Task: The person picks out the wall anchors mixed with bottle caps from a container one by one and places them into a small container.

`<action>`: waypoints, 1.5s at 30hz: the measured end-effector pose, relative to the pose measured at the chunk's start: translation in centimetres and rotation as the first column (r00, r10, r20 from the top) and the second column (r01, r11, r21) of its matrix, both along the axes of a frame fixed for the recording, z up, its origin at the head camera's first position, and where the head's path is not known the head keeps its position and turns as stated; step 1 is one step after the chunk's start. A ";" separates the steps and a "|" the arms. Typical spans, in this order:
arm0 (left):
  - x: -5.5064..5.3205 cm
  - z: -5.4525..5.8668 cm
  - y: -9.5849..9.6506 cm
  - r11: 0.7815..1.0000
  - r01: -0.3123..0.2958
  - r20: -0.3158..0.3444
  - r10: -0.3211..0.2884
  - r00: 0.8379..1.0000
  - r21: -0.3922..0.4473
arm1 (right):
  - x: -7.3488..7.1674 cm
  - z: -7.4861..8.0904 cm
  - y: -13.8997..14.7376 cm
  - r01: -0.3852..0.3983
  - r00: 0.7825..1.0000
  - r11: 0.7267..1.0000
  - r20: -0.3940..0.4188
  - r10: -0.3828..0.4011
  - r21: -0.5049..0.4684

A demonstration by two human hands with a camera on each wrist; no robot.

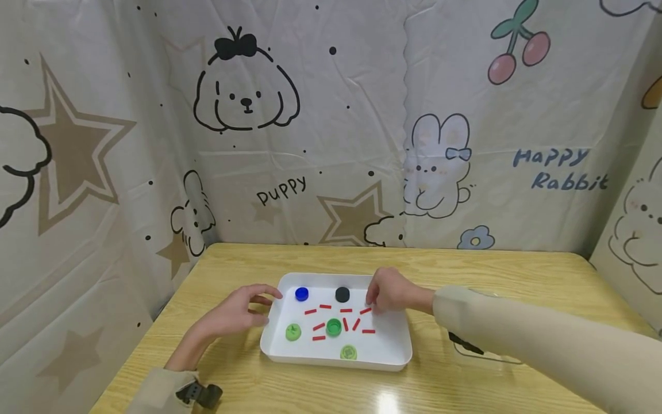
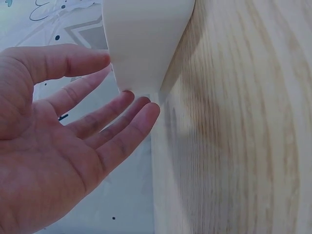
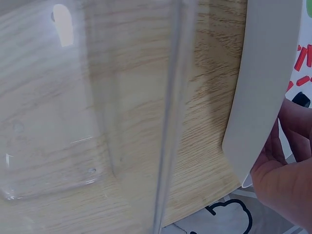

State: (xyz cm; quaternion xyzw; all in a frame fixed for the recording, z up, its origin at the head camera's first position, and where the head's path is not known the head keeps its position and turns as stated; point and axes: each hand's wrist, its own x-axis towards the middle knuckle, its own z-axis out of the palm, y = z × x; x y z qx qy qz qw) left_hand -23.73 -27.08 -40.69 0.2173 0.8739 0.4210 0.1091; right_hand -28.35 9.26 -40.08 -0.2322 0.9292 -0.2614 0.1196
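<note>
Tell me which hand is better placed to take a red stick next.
Right, I'd judge: the right hand is over the white tray, its fingers close to a red stick. The left hand is at the tray's opposite end, by the rim, farther from that stick.

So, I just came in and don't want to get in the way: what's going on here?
Someone has both hands at a white tray. The left hand is at its left edge, fingers loosely bent; the right hand reaches into its far right corner, and whether it holds anything is hidden. In the tray lie scattered red sticks, a blue cap, a black cap and three green caps. A clear box sits to the tray's right.
</note>
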 end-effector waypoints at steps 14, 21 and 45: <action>0.1 -0.1 0.0 1.000 -0.020 0.032 0.020 0.999 -0.002 | 0.0 -0.4 -0.8 0.058 0.996 0.998 0.074 -0.056 -0.021; 0.1 0.1 0.2 1.000 -0.018 0.026 0.018 1.000 -0.001 | 0.1 -0.2 -0.9 0.120 0.982 0.991 0.155 -0.111 -0.051; 0.2 0.0 -0.1 0.999 -0.034 0.051 0.035 0.998 -0.015 | -0.1 -0.1 -1.2 0.116 0.976 0.993 0.186 -0.110 -0.022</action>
